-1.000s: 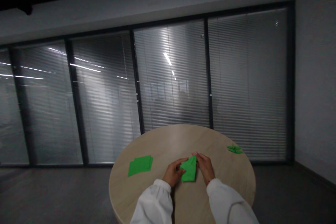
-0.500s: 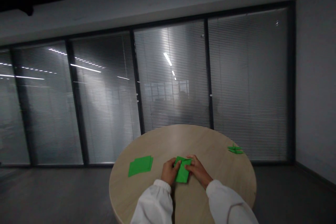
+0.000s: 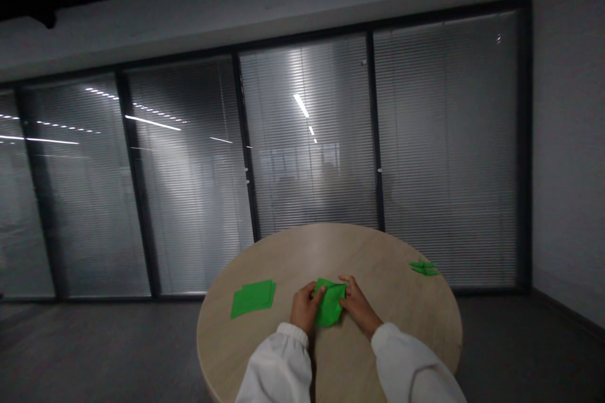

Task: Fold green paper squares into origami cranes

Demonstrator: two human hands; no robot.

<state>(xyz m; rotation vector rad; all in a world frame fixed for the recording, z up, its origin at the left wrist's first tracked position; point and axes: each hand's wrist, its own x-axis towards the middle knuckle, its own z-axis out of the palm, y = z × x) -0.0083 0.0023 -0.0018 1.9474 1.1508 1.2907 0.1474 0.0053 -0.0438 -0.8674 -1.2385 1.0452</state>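
A folded sheet of green paper (image 3: 329, 307) is held between my two hands, just above the near middle of the round wooden table (image 3: 331, 252). My left hand (image 3: 305, 307) grips its left edge, thumb on top and fingers behind. At the upper right edge, my right hand (image 3: 357, 302) pinches the paper between thumb and fingers. The upper part of the sheet shows a crease and a raised flap; the lower right edge looks bent. How the layers lie underneath is hidden.
Left of my hands lies a small stack of green paper sheets (image 3: 254, 298), slightly fanned. Several folded green paper pieces (image 3: 423, 267) rest near the table's right edge. Behind the table stands a glass partition (image 3: 312, 138) with blinds.
My right thumb has moved right, from the face of the paper to its edge. The paper's right side is now more spread and its lower right corner bent. My left hand stays put.
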